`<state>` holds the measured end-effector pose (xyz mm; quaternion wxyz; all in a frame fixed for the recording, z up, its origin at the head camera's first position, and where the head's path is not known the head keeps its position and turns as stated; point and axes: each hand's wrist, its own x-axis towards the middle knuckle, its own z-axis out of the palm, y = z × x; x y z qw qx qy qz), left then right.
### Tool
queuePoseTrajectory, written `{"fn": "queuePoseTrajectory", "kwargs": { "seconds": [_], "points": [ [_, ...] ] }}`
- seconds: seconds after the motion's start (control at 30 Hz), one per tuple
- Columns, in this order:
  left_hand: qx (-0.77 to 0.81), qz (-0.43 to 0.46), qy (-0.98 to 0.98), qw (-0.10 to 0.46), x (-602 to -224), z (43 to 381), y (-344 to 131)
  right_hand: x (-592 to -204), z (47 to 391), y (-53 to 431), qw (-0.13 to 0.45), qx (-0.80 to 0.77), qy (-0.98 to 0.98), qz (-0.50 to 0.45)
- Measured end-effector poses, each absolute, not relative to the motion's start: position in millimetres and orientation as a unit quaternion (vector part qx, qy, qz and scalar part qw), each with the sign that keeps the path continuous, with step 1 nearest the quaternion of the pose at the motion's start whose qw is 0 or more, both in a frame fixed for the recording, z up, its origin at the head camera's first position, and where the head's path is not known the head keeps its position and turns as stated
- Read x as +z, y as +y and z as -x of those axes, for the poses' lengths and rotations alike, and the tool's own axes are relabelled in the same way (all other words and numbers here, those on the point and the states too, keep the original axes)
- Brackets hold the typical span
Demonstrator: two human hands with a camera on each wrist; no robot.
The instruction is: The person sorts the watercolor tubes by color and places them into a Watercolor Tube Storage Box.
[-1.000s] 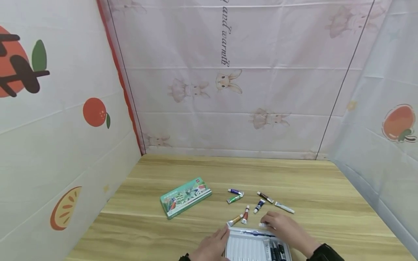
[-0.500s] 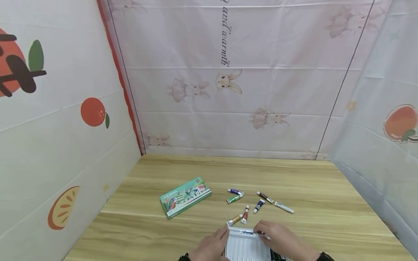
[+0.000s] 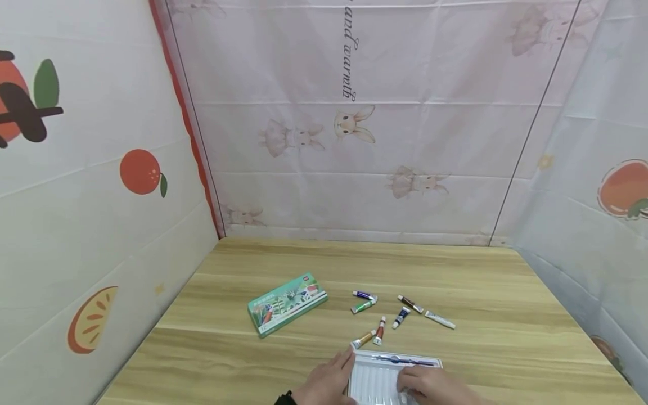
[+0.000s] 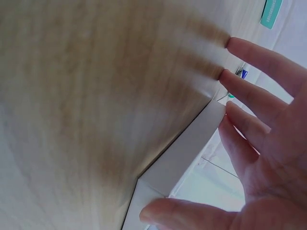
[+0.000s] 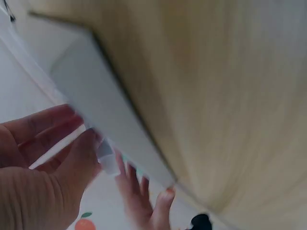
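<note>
Left hand (image 3: 326,379) braces the tray (image 3: 372,382), fingers straight; right hand (image 3: 430,385) pinches a whitish tube (image 5: 109,162), apparently mid-packing; next, seat it squarely.

Head view: I look forward and down from person's side, set back, over tabletop (image 3: 202,365) to backdrop (image 3: 304,67); left hand (image 3: 326,378), right hand (image 3: 427,385) and white tray (image 3: 372,382) sit low, at bottom edge. Left wrist view: very near, rolled, I face past left hand along white tray; green box (image 3: 287,305) peeks in, shared with head. Right wrist view: near, rolled, left hand beyond. All three share white tray.
</note>
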<state>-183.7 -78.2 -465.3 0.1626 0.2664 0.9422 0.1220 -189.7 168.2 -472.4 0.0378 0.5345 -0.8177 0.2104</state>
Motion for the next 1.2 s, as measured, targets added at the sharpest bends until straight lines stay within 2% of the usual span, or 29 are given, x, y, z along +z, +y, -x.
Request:
{"fn": "queuePoseTrajectory", "kwargs": {
  "seconds": [0.13,0.27,0.73,0.97,1.07,1.2],
  "points": [
    [0.119,-0.271,0.942,0.158,-465.3,183.5,-78.9,-479.1,191.6,171.7,0.079,0.172,-0.806,-0.561],
    [0.123,-0.270,0.941,0.161,-465.5,183.0,-77.5,-477.8,190.4,177.6,0.088,0.164,-0.800,-0.571],
    [0.147,-0.257,0.940,0.172,-465.4,184.1,-80.1,-475.7,185.8,177.9,0.021,0.213,-0.834,-0.508],
    [0.099,-0.276,0.947,0.130,-458.4,185.4,-83.2,-465.8,187.4,169.4,0.001,0.173,-0.871,-0.460],
    [0.069,-0.297,0.945,0.115,-461.0,177.8,-83.0,-469.8,180.2,169.2,0.022,0.185,-0.857,-0.481],
    [0.046,-0.300,0.946,0.113,-469.3,157.9,-84.2,-478.7,164.2,168.3,0.088,0.200,-0.809,-0.546]
  ]
}}
